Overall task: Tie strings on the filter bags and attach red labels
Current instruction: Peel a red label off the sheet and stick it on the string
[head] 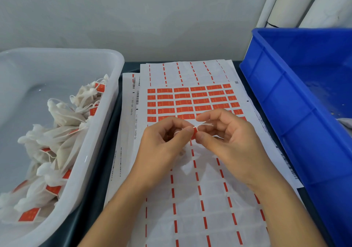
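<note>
- Worktop (114, 151), dark, is carrying everything, with a blue crate (297, 113) sitting at the right edge.
- A white tub (106, 101) is standing at the left, holding a heap of filter bags (62, 132) already wearing red tags.
- Label sheets (190, 98) are lying between tub and crate, several rows of red labels remaining on the top sheet.
- The left hand (162, 147) and right hand (228, 142) are meeting above the sheets, fingers curled.
- Both hands' fingers are pinching one red label (194, 133) folded around a white string (206, 125).
- A filter bag seems to be hanging below the hands, mostly hidden.
</note>
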Motion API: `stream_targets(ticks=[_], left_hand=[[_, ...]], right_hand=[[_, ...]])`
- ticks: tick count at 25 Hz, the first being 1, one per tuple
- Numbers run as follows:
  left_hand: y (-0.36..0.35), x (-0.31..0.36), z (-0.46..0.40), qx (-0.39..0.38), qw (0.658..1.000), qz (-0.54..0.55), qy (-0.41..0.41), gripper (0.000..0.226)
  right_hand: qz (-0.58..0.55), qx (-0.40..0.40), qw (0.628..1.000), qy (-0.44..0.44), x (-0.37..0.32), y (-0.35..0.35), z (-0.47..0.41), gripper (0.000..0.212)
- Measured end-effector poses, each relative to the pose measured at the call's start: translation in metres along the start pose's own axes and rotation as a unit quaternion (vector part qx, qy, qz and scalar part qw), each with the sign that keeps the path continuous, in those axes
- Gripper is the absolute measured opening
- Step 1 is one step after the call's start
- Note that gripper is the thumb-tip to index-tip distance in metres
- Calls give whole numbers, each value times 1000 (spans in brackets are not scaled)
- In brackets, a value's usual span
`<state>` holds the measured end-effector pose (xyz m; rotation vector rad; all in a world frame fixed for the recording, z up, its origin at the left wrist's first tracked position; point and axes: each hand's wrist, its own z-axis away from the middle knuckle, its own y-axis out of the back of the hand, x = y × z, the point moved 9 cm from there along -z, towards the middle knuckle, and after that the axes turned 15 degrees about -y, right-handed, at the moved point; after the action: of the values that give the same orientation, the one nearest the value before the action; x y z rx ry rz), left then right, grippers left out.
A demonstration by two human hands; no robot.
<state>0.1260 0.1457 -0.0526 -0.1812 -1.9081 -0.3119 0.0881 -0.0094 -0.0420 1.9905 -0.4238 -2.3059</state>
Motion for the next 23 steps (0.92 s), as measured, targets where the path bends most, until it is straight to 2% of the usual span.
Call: stream_targets(ticks=[5,12,18,23], left_hand=[[1,0,0,3,1000,-13,9,15],[-3,0,0,-8,1000,-24,11,13],[-3,0,1,-13,999,-35,9,11],[-3,4,1,-10,999,-41,-8,10]], right_hand=[[20,1,1000,7,1,-1,0,25],[20,8,1000,-5,4,-1,-1,10],[58,41,997,2,1,2,0,8],[56,29,998,-12,4,-1,0,4]])
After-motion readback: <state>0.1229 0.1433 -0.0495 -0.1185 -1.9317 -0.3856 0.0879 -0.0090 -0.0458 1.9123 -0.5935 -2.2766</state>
